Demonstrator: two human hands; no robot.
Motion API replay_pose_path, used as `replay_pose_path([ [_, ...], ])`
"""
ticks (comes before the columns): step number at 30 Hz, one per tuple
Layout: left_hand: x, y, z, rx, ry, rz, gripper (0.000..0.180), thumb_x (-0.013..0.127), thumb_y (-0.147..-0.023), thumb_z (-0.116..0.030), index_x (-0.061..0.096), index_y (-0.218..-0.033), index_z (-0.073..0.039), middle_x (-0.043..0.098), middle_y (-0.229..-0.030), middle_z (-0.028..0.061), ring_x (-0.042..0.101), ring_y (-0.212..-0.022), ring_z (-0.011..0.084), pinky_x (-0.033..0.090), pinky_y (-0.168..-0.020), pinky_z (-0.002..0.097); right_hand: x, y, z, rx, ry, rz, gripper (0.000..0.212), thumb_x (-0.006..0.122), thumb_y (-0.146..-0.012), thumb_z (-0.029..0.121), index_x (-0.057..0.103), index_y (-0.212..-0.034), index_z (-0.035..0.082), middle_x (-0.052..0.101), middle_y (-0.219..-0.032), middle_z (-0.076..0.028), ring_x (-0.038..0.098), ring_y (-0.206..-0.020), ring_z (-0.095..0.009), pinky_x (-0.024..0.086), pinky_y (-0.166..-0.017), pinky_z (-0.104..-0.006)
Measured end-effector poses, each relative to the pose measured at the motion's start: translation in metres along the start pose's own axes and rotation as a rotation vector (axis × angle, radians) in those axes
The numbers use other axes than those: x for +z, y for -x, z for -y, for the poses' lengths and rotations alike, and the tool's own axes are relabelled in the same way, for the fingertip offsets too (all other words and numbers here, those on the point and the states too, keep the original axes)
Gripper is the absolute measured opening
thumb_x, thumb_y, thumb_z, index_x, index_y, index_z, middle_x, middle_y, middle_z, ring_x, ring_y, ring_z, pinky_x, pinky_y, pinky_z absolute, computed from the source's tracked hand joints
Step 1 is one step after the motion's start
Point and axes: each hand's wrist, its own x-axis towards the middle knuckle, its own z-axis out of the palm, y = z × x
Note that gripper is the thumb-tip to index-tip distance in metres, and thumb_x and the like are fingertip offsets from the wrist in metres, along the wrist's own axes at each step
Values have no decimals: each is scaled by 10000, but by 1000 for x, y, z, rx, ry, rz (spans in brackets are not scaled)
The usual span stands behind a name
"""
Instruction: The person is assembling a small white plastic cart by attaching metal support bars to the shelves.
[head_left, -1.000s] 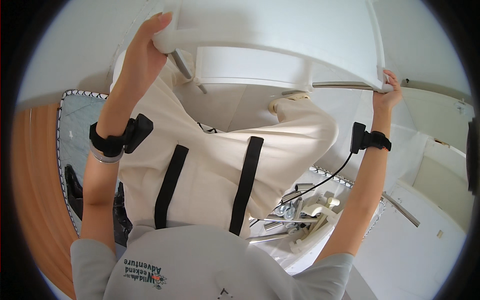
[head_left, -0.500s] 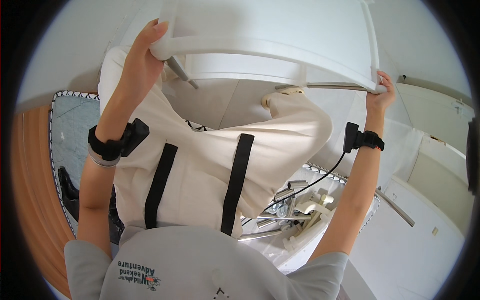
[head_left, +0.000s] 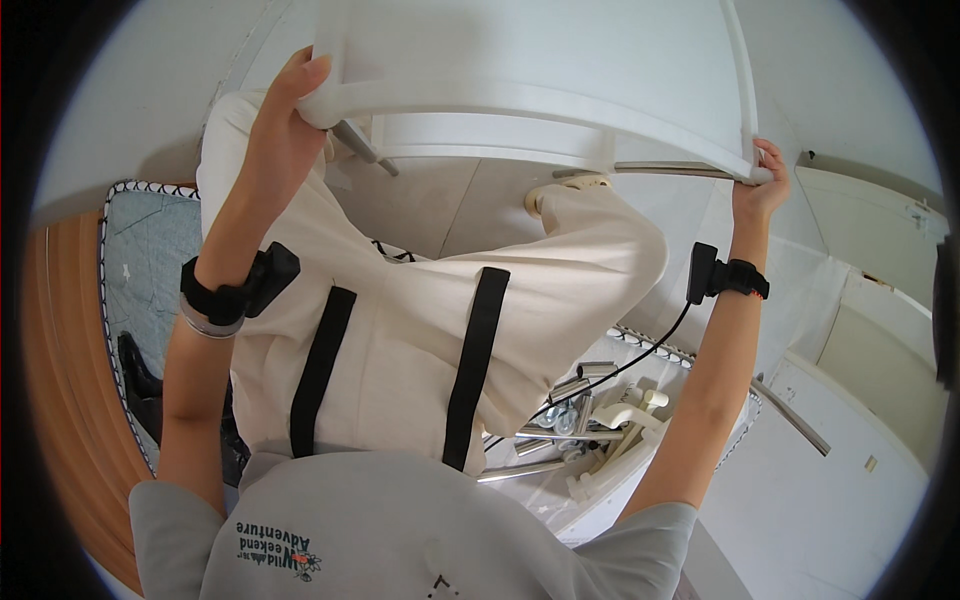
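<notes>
A white plastic shelf panel (head_left: 540, 55) with a raised rim is held up in front of me by its two near corners. My left hand (head_left: 283, 125) is closed round the left corner, its thumb along the top. At the right corner my right hand (head_left: 760, 190) grips the rim, fingers curled over the edge. Below the panel is a second white shelf (head_left: 485, 140). A metal tube (head_left: 365, 147) shows under the left corner, and another metal tube (head_left: 670, 171) runs towards the right one. The panel's far end is cut off by the picture's top.
Several short metal tubes (head_left: 597, 370) and cream plastic fittings (head_left: 625, 413) lie beside my right thigh. A longer metal tube (head_left: 795, 415) lies beyond my right forearm. White cabinets (head_left: 875, 340) stand at the right. A grey mat (head_left: 150, 240) and wooden surface (head_left: 65, 350) are at the left.
My left hand and wrist have shifted slightly down and to the right, still on the shelf panel's corner. My right hand stays in place.
</notes>
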Motion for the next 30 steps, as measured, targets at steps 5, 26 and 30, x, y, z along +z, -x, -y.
replay_pose_path([
  [5,0,0,4,-2,-32,30,604,491,-808,-385,372,-1256,3,454,-1183,75,384,-1129,155,259,-970,282,-4,2,-2,14,-8,1,269,406,-715,94,584,-900,13,540,-934,-108,496,-953,-242,389,-874,-361],
  [26,-23,0,1,-153,-247,58,561,465,-823,-357,386,-1254,-8,466,-1186,64,400,-1126,144,253,-985,283,18,-5,22,278,817,76,526,570,-770,424,544,-1048,-22,501,-925,-76,496,-824,-172,426,-693,-307],
  [30,-31,0,2,-176,-256,86,554,466,-820,-355,390,-1248,-12,464,-1180,68,407,-1117,148,263,-982,290,27,1,21,235,849,37,547,597,-758,450,558,-1012,-32,488,-910,-69,490,-814,-165,421,-675,-300],
])
